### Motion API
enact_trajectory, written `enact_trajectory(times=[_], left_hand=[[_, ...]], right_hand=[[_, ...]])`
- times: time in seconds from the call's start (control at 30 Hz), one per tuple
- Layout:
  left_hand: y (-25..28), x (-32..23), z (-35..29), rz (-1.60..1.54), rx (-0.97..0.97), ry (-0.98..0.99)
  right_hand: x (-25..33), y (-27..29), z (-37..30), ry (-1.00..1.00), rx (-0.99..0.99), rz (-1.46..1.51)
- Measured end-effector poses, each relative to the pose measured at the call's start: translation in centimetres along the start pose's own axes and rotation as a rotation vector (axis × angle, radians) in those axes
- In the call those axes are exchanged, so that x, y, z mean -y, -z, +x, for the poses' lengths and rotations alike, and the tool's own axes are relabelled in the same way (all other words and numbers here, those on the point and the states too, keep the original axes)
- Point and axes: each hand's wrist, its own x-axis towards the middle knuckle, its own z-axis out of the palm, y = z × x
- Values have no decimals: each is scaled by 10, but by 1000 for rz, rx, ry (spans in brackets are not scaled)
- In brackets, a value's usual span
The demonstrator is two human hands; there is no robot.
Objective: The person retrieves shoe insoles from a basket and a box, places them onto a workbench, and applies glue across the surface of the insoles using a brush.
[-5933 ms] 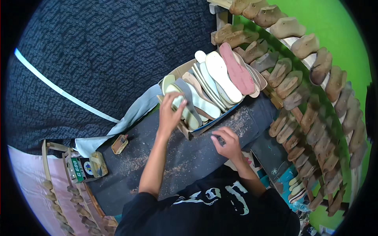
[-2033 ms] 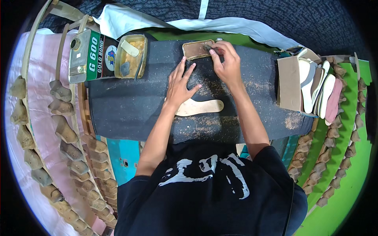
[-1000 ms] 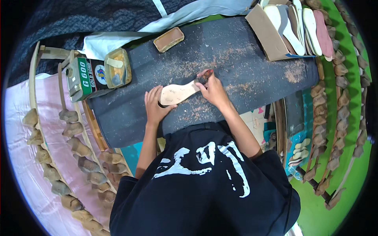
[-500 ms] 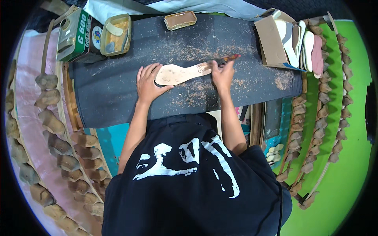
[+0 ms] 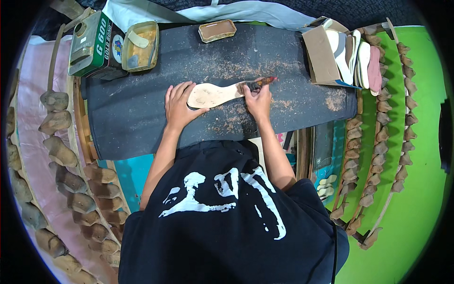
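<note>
A pale, sole-shaped insole (image 5: 210, 96) lies across the dark table, its wide end to the left and its narrow heel end to the right. Around the wide end curves my left hand (image 5: 178, 105), fingers along the edge and thumb at the near side, steadying it. My right hand (image 5: 259, 101) is closed on a short tool (image 5: 266, 82) with a brown and red handle. The tool's working end is over the insole's narrow end; blur and fingers hide its exact kind.
Brown shavings (image 5: 236, 118) litter the dark table cover (image 5: 137, 118). Along the back stand a green metal can (image 5: 97, 42), a yellowish tray (image 5: 153, 33) and a small brown-filled dish (image 5: 217, 31). A cardboard box (image 5: 321, 54) of insoles is at right; wooden shoe lasts (image 5: 61, 150) line racks on both sides.
My right hand has shifted left and slightly nearer with the tool, which now covers more of the insole's narrow end. My left hand stays at the wide end.
</note>
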Motion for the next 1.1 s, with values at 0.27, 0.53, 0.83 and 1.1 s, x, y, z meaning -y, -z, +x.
enact_trajectory(times=[0.27,0.53,0.83,1.1], left_hand=[[-1,0,0,-25,0,2],[-1,0,0,-14,8,5],[-1,1,0,0,16,6],[-1,1,-1,-6,15,4]], right_hand=[[-8,16,17,219,-47,-50],[-20,35,19,91,66,55],[0,37,20,35,94,-64],[-3,29,8,72,5,-57]])
